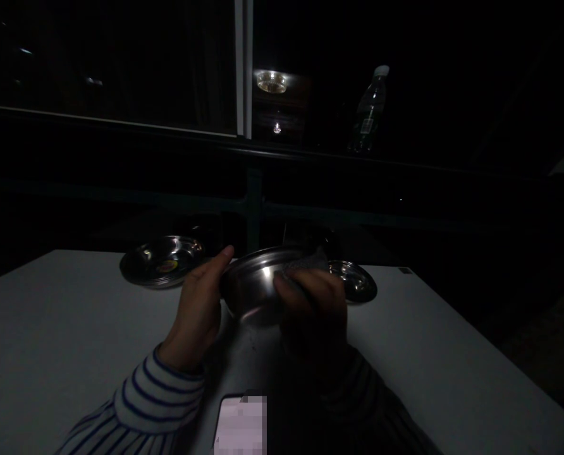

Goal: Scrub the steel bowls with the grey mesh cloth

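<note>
A shiny metal bowl [251, 287] is held tilted above the white table, its outer side facing me. My left hand [199, 309] grips its left edge, thumb up by the rim. On the bowl's right side, my right hand [315, 303] is closed around a grey cloth [316, 258] pressed against the rim and wall. Deep shadow hides part of the right hand and its fingertips. Farther left on the table sits a stack of metal bowls [156, 281], a coloured sticker inside the top one. Another metal bowl [358, 281] rests behind my right hand.
The white table [83, 341] extends to both sides. A phone [239, 423] with a lit, blurred screen lies near me. Beyond the table, a clear plastic bottle [370, 114] with a white cap stands by the dark window. A white window frame post [244, 69] rises behind.
</note>
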### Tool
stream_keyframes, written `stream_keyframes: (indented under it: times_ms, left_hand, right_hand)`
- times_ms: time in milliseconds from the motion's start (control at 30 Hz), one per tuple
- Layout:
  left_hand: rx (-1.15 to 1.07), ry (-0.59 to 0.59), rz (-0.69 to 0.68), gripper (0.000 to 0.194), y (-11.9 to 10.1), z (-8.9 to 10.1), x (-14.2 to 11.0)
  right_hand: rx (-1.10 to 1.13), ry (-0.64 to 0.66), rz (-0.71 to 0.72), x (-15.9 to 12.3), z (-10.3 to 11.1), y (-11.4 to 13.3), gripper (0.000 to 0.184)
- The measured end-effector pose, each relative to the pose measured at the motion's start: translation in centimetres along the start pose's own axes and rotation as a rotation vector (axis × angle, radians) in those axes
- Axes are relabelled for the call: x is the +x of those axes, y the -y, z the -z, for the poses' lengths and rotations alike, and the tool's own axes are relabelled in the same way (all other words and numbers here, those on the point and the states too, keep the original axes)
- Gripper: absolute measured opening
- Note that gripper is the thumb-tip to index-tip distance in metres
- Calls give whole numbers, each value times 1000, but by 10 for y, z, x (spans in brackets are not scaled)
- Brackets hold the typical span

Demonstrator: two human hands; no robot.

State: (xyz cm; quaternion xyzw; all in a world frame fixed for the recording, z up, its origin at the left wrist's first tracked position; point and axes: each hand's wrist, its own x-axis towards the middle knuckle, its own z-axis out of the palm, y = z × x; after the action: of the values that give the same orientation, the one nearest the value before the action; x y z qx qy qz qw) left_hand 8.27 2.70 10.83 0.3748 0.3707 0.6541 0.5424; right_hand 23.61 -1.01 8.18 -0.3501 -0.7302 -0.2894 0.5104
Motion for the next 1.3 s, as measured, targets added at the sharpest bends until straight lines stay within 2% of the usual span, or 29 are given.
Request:
stream_keyframes:
  times_ms: [100,200,267,433,500,600,667,733,900,1000,1167,1300]
  left_hand:
    - [73,33,-75,26,0,1,-2]
    - [137,68,-128,26,1,3,-2]
    - [172,83,-132,27,1,4,-2]
    - [184,113,-118,30,4,1,-5]
    - [189,155,-84,29,5,-2,-7]
    - [189,170,-46,28,7,-5,-10]
    - [169,195,-27,28,6,-5,-9]
    - [138,261,20,27,5,-4,-9]
    - [104,386,189,26,1,-3,-10]
    - [83,450,254,19,-2,-2,-11]
    - [92,504,277,17,-5,2,-8]
    - [143,535,277,17,-4,3,-6]
  right_hand:
    - [-11,81,131,-3,-1,15,31]
    - [-14,121,162,-5,-3,14,30]
    - [-4,96,121,-5,-4,6,29]
    - [-8,-13,-111,-1,-7,-4,27]
    - [-32,31,-52,0,-9,3,29]
    - [-69,176,135,-2,-13,16,28]
    - [-100,212,192,-3,-13,17,26]
    - [-120,196,164,-2,-11,12,27]
    - [-64,104,-118,8,-1,-11,27]
    - [-11,43,-212,13,3,-17,28]
    - [-24,36,-244,14,1,-12,25]
    - [-28,147,-69,8,-6,-2,26]
